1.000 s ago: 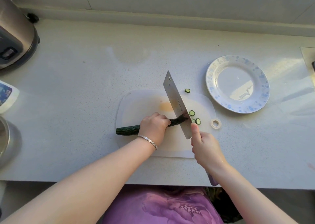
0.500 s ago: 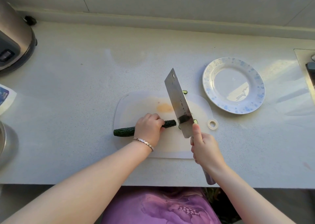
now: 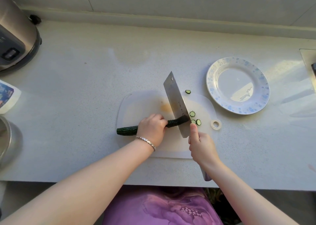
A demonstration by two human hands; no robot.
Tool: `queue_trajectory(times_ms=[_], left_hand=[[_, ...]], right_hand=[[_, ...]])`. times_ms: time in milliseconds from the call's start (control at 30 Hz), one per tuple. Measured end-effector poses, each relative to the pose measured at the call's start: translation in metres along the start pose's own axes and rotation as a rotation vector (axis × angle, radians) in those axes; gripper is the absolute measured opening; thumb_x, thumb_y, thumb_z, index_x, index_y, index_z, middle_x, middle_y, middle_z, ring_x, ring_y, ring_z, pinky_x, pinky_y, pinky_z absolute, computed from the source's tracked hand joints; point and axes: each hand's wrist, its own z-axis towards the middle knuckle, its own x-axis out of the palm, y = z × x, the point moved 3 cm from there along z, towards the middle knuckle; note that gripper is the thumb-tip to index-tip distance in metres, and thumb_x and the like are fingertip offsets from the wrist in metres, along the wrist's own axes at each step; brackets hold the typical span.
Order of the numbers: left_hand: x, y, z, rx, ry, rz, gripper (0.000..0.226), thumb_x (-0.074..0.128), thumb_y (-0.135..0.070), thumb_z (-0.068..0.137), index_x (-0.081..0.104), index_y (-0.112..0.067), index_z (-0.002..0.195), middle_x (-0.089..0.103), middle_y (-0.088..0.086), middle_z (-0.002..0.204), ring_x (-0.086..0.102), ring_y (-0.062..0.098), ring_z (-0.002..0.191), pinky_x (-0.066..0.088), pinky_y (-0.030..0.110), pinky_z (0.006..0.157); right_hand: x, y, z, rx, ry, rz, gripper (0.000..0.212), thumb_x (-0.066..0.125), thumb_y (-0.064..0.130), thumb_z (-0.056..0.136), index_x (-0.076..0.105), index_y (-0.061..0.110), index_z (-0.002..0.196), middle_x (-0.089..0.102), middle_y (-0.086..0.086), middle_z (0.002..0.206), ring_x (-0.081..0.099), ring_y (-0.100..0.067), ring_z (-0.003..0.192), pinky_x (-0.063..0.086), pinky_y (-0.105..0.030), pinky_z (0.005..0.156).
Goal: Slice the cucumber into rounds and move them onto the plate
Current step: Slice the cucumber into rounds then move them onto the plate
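- At the far left of our pale speckled table (image 3: 71, 91) stand a steel appliance (image 3: 15, 36) and a metal pot (image 3: 6, 139).
- Our left hand (image 3: 151, 130) curls its fingers (image 3: 159, 120) closed over the dark green cucumber (image 3: 127, 130) on the white plastic cutting board (image 3: 136, 105).
- Our right hand (image 3: 201, 146) grips the broad steel cleaver (image 3: 176, 103), its edge on the cucumber's right end.
- Three cut green rounds (image 3: 192, 113) lie just right of the blade; a fourth (image 3: 188, 92) lies beyond it.
- The white plate with blue flowers (image 3: 261, 82) holds nothing.
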Motion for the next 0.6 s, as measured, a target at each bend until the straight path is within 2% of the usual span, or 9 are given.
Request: queue_trajectory(times_ms=[67, 167, 233, 333, 400, 500, 600], left_hand=[[0.001, 0.004, -0.004, 0.007, -0.017, -0.012, 0.03, 0.091, -0.008, 0.037, 0.075, -0.02, 0.059, 0.067, -0.002, 0.056, 0.065, 0.021, 0.05, 0.043, 0.02, 0.04], [0.002, 0.007, -0.007, -0.003, -0.024, -0.021, 0.036, 0.09, -0.003, 0.039, 0.077, -0.021, 0.068, 0.068, 0.0, 0.058, 0.064, 0.024, 0.051, 0.047, 0.025, 0.042], [0.001, 0.006, -0.006, -0.007, -0.021, -0.025, 0.036, 0.09, -0.002, 0.039, 0.077, -0.019, 0.066, 0.068, 0.001, 0.057, 0.063, 0.026, 0.049, 0.046, 0.026, 0.04], [0.0, 0.004, -0.005, -0.002, -0.02, -0.022, 0.035, 0.092, -0.003, 0.037, 0.076, -0.02, 0.064, 0.068, -0.001, 0.056, 0.064, 0.023, 0.049, 0.046, 0.024, 0.038], [-0.001, 0.004, -0.005, -0.002, -0.02, -0.027, 0.035, 0.092, -0.004, 0.037, 0.076, -0.021, 0.063, 0.068, -0.002, 0.055, 0.064, 0.022, 0.049, 0.045, 0.023, 0.038], [-0.001, 0.003, -0.006, -0.014, 0.004, -0.021, 0.035, 0.092, -0.006, 0.035, 0.075, -0.023, 0.06, 0.067, -0.004, 0.054, 0.064, 0.021, 0.049, 0.043, 0.023, 0.036], [-0.001, 0.003, -0.006, -0.034, 0.028, -0.016, 0.035, 0.092, -0.008, 0.032, 0.074, -0.026, 0.056, 0.066, -0.007, 0.052, 0.064, 0.018, 0.049, 0.042, 0.019, 0.037]], right_hand=[[-0.003, -0.002, 0.0, 0.038, -0.014, 0.07, 0.059, 0.025, 0.06, 0.091, 0.037, 0.013, 0.058, 0.039, 0.001, 0.046, 0.036, -0.021, 0.049, 0.032, -0.034, 0.056], [-0.009, 0.001, -0.004, 0.052, -0.001, 0.136, 0.057, 0.028, 0.058, 0.092, 0.034, 0.016, 0.054, 0.031, 0.01, 0.035, 0.03, -0.018, 0.045, 0.026, -0.032, 0.053], [-0.012, 0.004, -0.007, 0.008, 0.012, 0.109, 0.057, 0.027, 0.058, 0.091, 0.031, 0.017, 0.053, 0.03, 0.009, 0.038, 0.029, -0.018, 0.044, 0.025, -0.032, 0.052], [-0.012, 0.01, -0.01, -0.032, 0.022, -0.001, 0.059, 0.022, 0.064, 0.088, 0.033, 0.014, 0.058, 0.035, -0.004, 0.053, 0.033, -0.021, 0.051, 0.03, -0.034, 0.056], [-0.009, 0.013, -0.01, -0.036, 0.034, -0.043, 0.058, 0.023, 0.06, 0.091, 0.038, 0.012, 0.063, 0.039, -0.009, 0.059, 0.036, -0.021, 0.055, 0.032, -0.033, 0.058], [-0.004, 0.017, -0.01, -0.037, 0.026, -0.098, 0.055, 0.024, 0.051, 0.095, 0.039, 0.008, 0.064, 0.042, -0.011, 0.061, 0.037, -0.023, 0.056, 0.029, -0.033, 0.057], [0.003, 0.017, -0.008, -0.037, 0.017, -0.119, 0.056, 0.023, 0.05, 0.095, 0.036, 0.009, 0.061, 0.043, -0.011, 0.059, 0.039, -0.023, 0.056, 0.029, -0.034, 0.055]])
